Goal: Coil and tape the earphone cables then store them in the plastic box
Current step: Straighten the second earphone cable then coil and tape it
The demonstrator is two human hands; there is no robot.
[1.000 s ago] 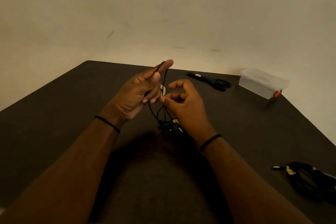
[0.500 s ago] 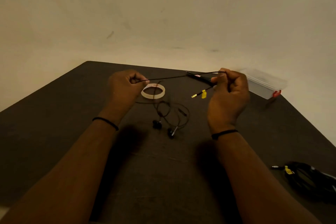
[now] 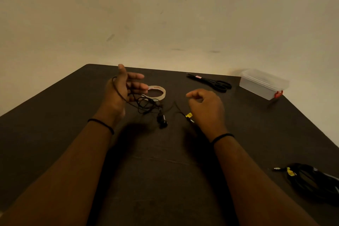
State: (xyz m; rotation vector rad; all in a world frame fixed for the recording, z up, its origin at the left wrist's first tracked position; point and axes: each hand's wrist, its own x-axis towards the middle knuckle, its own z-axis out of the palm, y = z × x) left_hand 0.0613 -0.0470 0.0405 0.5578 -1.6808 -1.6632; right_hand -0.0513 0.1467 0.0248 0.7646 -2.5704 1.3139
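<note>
We hold our left hand (image 3: pixel 122 90) upright, fingers straight, as a former for the thin black earphone cable (image 3: pixel 146 104) looped round it mid-surface, while our loosely curled right hand (image 3: pixel 205 108) hovers empty above its yellow-tagged plug (image 3: pixel 189 115).

"What kind of place is this?"

"A plain room with a work table. You can see a bare cream wall (image 3: pixel 165 14) with a few small marks, and a dark table (image 3: pixel 165 180) pushed near it."

"What else shows it?"

"Scissors (image 3: pixel 211 83), a roll of tape (image 3: pixel 156 92) and a plastic box (image 3: pixel 262 83) lie on the table. I can't tell if it's a home or an office."
</note>
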